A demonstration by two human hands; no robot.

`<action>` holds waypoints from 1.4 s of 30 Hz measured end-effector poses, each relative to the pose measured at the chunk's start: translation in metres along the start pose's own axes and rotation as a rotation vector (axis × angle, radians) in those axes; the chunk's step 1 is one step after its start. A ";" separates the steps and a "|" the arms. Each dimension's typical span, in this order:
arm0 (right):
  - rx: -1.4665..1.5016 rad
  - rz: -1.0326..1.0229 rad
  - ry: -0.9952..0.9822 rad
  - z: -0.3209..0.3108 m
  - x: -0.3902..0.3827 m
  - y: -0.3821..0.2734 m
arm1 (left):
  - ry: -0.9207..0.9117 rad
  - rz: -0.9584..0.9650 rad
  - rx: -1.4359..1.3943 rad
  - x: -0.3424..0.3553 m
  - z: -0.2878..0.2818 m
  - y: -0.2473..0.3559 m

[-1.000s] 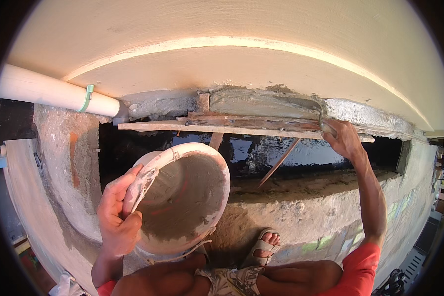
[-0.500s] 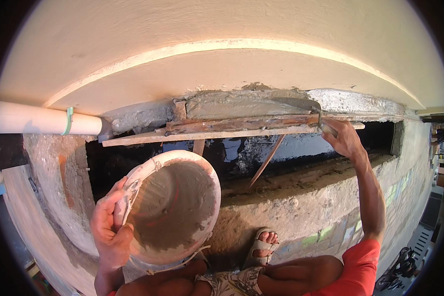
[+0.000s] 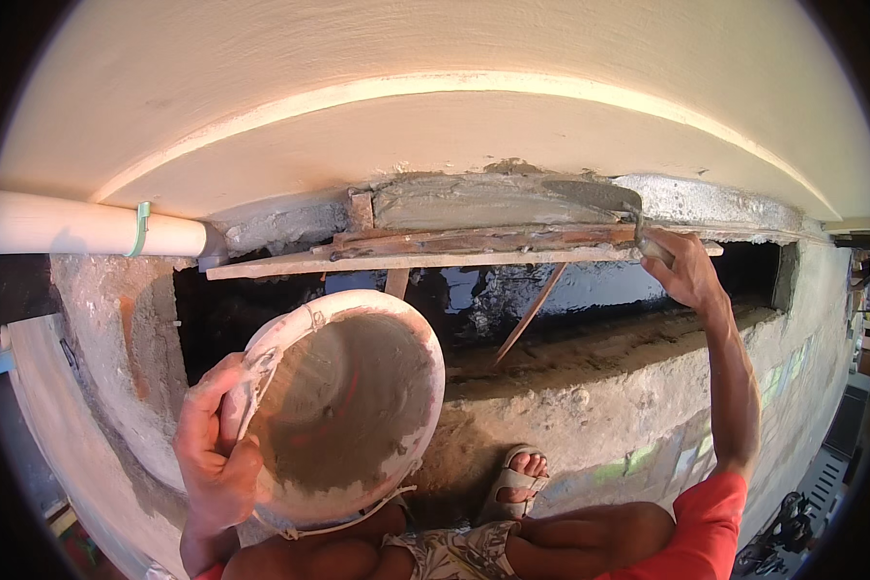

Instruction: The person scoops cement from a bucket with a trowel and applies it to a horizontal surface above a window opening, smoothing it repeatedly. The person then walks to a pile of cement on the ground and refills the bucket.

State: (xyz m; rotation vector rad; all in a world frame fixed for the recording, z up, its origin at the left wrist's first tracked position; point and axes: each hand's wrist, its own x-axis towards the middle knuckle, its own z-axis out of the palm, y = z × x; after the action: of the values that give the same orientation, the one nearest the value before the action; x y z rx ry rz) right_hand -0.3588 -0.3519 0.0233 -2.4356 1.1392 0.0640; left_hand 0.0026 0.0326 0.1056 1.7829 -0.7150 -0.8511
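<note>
With my left hand (image 3: pixel 213 440) I grip the rim and cord of a round bucket (image 3: pixel 433 387), tilted so its inside faces me. Grey wet mortar (image 3: pixel 358 396) coats its bottom and walls. My right hand (image 3: pixel 684 271) is closed around the handle of a trowel (image 3: pixel 594 194). The trowel's blade lies against a band of fresh grey mortar (image 3: pixel 454 201) at the foot of the wall. Wooden boards (image 3: pixel 406 259) run along the lower edge of that band, propped by a thin slanting stick (image 3: pixel 532 314).
Below the boards opens a trench (image 3: pixel 454 290) with dark, wet-looking surfaces inside. A white pipe (image 3: pixel 77 224) with a green tie comes in from the left. The pale wall (image 3: pixel 474 126) rises beyond. My sandalled foot (image 3: pixel 517 478) stands on the near side.
The trowel and my right hand have shifted slightly right in the picture, as has the whole scene. The bucket has moved a little right too, still in my left hand.
</note>
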 end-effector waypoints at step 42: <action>1.038 0.627 -0.364 -0.169 -0.276 -0.202 | 0.587 -0.418 0.318 -0.169 -0.255 0.142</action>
State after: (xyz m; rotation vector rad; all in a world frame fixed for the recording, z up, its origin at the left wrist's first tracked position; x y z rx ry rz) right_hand -0.4156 -0.1106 0.3141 -1.0760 1.2707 0.0773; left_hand 0.1001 0.2516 0.3429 2.3673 -0.0905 -0.4374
